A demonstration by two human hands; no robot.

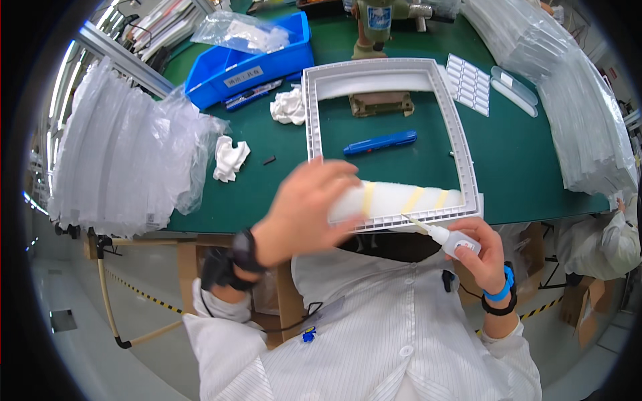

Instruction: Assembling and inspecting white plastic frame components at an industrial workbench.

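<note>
My left hand [304, 210] presses a soft white strip [401, 200] on the near side of the frame [461, 140]. My right hand [478, 250] squeezes a small bottle [455, 242]. The frame looks light and stiff; I'd hold its sides.

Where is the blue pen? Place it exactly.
In the head view the blue pen lies on the green table, inside the white rectangular frame, beyond the left hand.

A white square frame [391, 144] lies flat on the green surface [521, 167], near edge overhanging — a white foam strip [401, 199] with yellow bands rests along it. A small white squeeze bottle [449, 240] tilts, nozzle touching the frame's near edge.
</note>
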